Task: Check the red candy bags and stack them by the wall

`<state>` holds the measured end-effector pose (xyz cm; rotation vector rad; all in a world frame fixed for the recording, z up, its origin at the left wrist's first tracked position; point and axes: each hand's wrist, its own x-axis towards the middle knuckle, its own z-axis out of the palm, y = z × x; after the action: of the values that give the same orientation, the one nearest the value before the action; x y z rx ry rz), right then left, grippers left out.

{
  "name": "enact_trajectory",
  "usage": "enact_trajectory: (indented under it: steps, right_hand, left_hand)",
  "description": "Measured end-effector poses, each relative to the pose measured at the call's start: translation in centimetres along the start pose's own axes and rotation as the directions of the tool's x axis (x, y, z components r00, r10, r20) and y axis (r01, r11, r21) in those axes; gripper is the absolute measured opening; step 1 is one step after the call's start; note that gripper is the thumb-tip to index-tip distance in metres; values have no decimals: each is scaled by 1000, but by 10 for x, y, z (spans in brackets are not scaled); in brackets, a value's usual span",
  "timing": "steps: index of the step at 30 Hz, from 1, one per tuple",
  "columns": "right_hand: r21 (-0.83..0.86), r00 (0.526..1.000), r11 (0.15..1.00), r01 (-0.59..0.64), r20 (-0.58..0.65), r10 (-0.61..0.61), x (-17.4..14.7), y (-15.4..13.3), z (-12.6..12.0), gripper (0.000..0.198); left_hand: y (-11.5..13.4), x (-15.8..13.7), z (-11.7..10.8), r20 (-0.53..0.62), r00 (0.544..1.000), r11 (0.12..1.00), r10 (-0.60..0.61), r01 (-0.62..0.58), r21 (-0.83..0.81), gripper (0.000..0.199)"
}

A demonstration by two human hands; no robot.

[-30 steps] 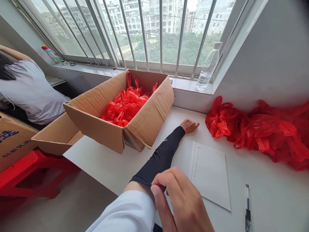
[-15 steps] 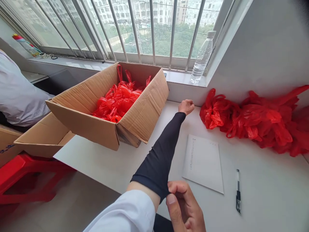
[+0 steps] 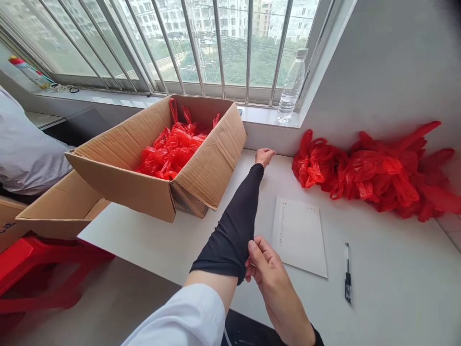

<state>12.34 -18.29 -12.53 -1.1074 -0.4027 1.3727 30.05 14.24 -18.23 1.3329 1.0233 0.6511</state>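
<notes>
1. Daylight from the window point(image 3: 180, 48) beyond the counter's point(image 3: 392, 269) far edge bleaches the buildings point(image 3: 230, 21).
2. The floor point(image 3: 115, 302) below is dim.
3. The sleeve point(image 3: 230, 226) is sharp; the stool point(image 3: 27, 259) past the counter's left corner looks soft.

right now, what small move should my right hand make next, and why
Probably a gentle tug of the black sleeve farther up the left arm: your right hand is pinching its fabric near the upper edge, and bare skin shows between it and the white cuff.
</notes>
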Motion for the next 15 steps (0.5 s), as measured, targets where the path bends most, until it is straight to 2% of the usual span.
enact_trajectory:
  steps: [6, 8, 10, 12, 15]
  right_hand:
    - [-60, 986, 995, 77, -143, -85, 14, 5, -14, 41]
    - [-176, 953, 973, 152, -233, -192, 30, 4, -22, 42]
    - [-290, 899, 935, 204, -322, -296, 47, 1, -29, 43]
    - [-346, 886, 916, 202, -333, -322, 58, -3, -34, 44]
    - [-369, 918, 911, 186, -264, -295, 43, 0, -30, 40]
  left_hand:
    - [-5, -3, -1, 45, 999, 1000, -19, 19, 14, 30]
    - [-7, -6, 2, 49, 998, 1000, -30, 29, 11, 29]
    - [-8, -8, 5, 52, 998, 999, -37, 37, 7, 29]
    - [-7, -10, 8, 55, 998, 999, -41, 41, 5, 29]
    - [-5, -9, 8, 57, 998, 999, -40, 40, 7, 28]
